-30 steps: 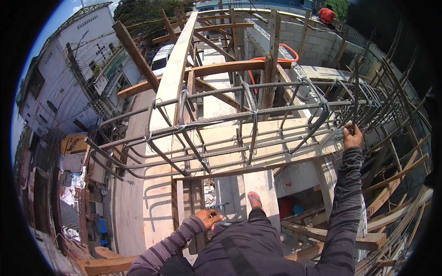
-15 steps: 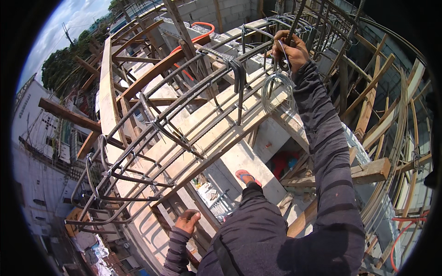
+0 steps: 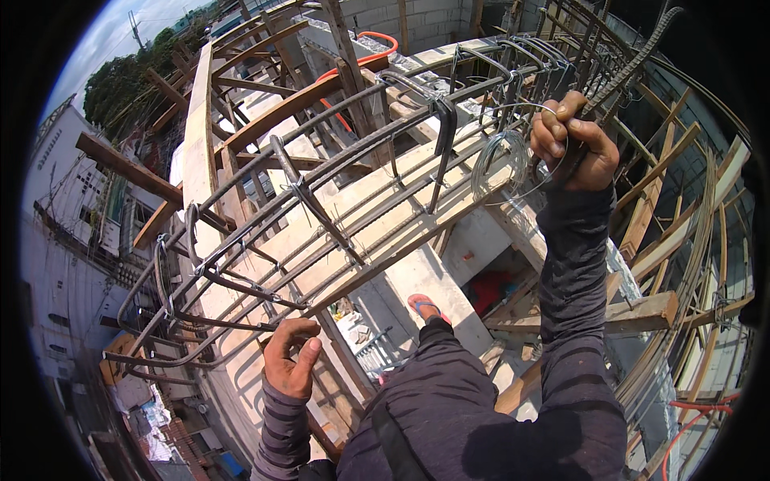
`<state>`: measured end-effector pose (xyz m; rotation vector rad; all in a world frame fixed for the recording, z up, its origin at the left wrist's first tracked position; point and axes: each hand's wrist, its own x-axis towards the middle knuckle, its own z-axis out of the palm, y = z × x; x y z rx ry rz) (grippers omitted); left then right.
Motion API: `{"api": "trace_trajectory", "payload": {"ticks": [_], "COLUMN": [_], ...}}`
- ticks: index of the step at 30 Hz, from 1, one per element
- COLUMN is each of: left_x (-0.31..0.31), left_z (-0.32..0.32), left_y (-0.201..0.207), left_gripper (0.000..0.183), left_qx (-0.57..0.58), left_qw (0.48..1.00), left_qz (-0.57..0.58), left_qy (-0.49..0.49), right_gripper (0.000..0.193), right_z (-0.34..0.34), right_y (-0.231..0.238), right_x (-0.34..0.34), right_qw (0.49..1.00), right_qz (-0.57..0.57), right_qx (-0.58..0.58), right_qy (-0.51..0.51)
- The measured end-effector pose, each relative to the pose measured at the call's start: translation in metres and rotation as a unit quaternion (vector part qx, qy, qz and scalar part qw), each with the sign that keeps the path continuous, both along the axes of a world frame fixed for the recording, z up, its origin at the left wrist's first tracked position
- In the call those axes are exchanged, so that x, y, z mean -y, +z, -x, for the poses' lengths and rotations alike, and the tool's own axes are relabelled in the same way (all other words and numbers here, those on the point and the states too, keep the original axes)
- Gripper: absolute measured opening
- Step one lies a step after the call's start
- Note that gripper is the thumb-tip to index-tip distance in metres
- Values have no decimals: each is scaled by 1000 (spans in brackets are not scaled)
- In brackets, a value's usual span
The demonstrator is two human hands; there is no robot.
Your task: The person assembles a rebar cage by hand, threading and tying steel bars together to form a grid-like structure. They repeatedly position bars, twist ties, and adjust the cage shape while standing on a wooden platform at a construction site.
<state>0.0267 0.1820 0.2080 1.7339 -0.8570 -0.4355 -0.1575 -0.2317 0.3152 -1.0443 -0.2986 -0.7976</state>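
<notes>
My right hand point(image 3: 576, 146) is closed, with a thin strand of tie wire pinched at its fingertips. A dark curved piece also shows in its palm, too hidden to name. Beside that hand hangs a loose coil of tie wire point(image 3: 491, 170), against the far part of a rebar cage point(image 3: 353, 156). Bent stirrups point(image 3: 317, 212) cross the long bars, with wire ties at several joints. My left hand point(image 3: 290, 362) is half curled with the thumb apart and nothing visible in it. It sits just below the near end of a stirrup at the cage's lower edge.
Formwork boards point(image 3: 401, 232) lie beneath the cage. My sandalled foot point(image 3: 425, 306) stands on a plank, with gaps to a lower level beside it. Timber props point(image 3: 634, 313) and long rods point(image 3: 690, 264) crowd the right. An orange hose point(image 3: 377, 50) curves at the back.
My right hand has come back and to the right, drawing a strand of wire into a loop. My left hand has risen toward the cage's lower edge. The view has shifted slightly.
</notes>
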Motion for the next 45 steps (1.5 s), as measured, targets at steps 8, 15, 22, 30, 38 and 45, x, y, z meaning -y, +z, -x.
{"api": "trace_trajectory", "payload": {"ticks": [8,15,22,30,38,45], "left_x": [39,32,-25,-59,-69,-84], "left_z": [46,34,35,43,51,37], "left_y": [81,31,-16,-51,-51,-36], "left_gripper": [98,98,78,49,38,38], "left_qx": [322,301,214,301,259,153], "left_qw": [941,938,962,931,931,935], "left_qz": [23,-128,-134,-197,-225,-254], "left_qy": [-103,-119,-102,-65,-127,-194], "right_gripper": [12,9,11,28,38,45], "right_z": [-9,-47,-49,-40,-24,-18], "right_y": [-68,-107,-141,-154,-139,-163], "right_x": [-152,-243,-263,-274,-269,-281], "right_qw": [994,988,966,877,727,748], "right_qz": [-30,-83,-11,155,454,416], "right_qx": [-29,-122,-245,-453,-478,-434], "right_qy": [-102,47,81,43,191,281]}}
